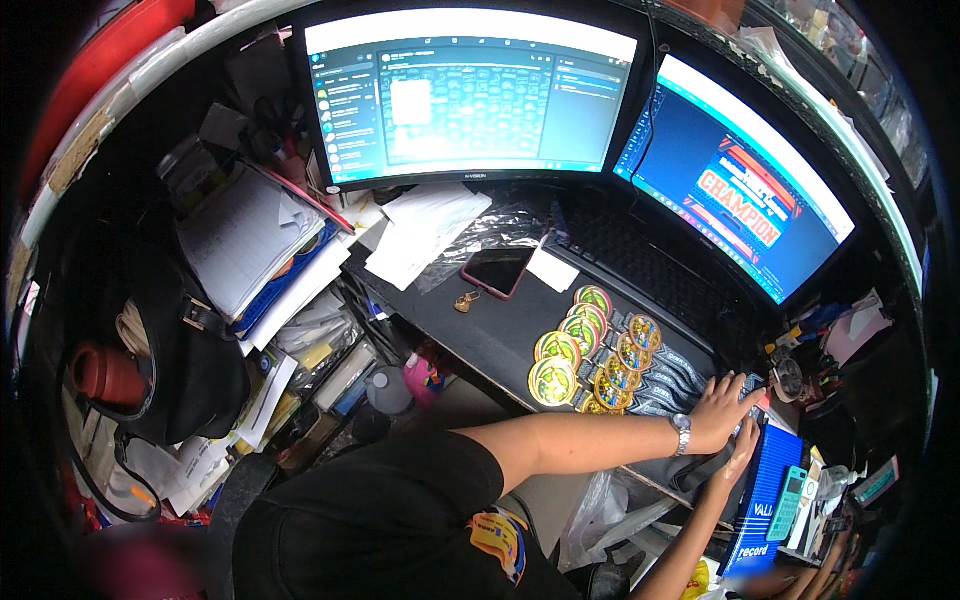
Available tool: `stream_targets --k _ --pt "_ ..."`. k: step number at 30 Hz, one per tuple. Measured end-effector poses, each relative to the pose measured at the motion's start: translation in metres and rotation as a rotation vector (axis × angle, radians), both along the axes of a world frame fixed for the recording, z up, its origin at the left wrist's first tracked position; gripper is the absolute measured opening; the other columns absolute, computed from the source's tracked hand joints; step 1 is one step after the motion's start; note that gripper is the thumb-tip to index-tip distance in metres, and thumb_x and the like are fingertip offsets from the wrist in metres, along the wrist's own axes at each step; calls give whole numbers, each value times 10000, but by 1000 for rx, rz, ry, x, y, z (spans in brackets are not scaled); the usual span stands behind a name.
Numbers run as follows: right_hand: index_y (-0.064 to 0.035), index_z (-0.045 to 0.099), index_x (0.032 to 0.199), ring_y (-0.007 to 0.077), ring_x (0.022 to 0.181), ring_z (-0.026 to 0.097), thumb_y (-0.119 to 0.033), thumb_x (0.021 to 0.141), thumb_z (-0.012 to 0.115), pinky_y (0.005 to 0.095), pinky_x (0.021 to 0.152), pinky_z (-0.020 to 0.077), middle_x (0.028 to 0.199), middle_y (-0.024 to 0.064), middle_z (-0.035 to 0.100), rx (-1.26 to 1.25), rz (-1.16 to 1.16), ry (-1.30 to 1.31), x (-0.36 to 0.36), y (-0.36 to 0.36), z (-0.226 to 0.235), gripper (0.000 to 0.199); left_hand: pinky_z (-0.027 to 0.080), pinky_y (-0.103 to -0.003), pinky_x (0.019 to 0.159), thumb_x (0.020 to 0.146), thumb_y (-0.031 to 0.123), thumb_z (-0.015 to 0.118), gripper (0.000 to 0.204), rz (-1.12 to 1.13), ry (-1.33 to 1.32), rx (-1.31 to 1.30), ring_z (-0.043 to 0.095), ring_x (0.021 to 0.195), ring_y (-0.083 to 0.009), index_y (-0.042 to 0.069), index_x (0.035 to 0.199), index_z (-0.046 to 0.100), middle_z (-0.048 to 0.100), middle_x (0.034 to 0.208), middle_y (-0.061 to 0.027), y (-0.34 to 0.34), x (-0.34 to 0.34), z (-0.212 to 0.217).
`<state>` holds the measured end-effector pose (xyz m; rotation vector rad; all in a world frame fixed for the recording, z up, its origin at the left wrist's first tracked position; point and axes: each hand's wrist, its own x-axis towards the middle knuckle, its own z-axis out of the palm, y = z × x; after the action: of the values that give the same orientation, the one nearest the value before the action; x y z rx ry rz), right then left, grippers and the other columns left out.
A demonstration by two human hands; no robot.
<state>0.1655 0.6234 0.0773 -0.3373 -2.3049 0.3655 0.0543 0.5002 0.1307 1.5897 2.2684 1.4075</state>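
Observation:
Several gold-rimmed medals (621,375) lie in overlapping rows on the dark desk, with green and yellow or blue centres. Their dark grey printed ribbons (668,378) run right, toward both hands. My left hand (722,412), with a silver wristwatch (682,434) on its wrist, rests over the ribbon ends, its fingers stretched out. Just below it, my right hand (741,456) is closed at the ribbon ends, its fingers partly hidden. A dark ribbon loop (700,472) hangs beside that hand.
A smartphone (498,272) and a small brass padlock (466,301) lie on the desk (425,308). Two monitors (470,172) stand behind, with a keyboard (615,240) below. A blue box (765,500) with a teal calculator (790,503) is at right. Papers (250,225) and a black bag (185,340) crowd the left.

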Motion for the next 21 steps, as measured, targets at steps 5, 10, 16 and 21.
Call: stream_targets --k 5,10,16,21 --pt "27 487 1308 408 1187 514 -201 904 588 452 986 421 1301 279 492 33 -25 16 -2 1 -1 474 223 -621 1090 791 43 599 769 5 12 26 250 1371 -503 122 1487 284 275 1461 -307 0 1 -2" --pt "26 500 1290 365 1153 533 -190 881 606 418 986 421 1258 236 520 -175 -155 -94 -7 0 11 474 226 -614 1093 829 48 544 720 -7 24 -12 265 1369 -495 118 1493 275 275 1465 -309 -4 0 1" --pt "21 508 1297 342 1161 525 -146 898 558 414 987 419 1247 209 523 -9 -226 -85 -6 -12 14 436 235 -622 1086 771 44 612 766 28 5 38 279 1356 -503 117 1471 310 310 1436 -308 -3 1 1" --pt "24 493 1325 336 1194 505 -211 965 463 412 1010 395 1264 212 521 -14 -295 -167 -3 -13 13 431 232 -621 1087 773 39 606 762 38 18 58 275 1358 -505 115 1470 309 303 1439 -310 1 0 -3"
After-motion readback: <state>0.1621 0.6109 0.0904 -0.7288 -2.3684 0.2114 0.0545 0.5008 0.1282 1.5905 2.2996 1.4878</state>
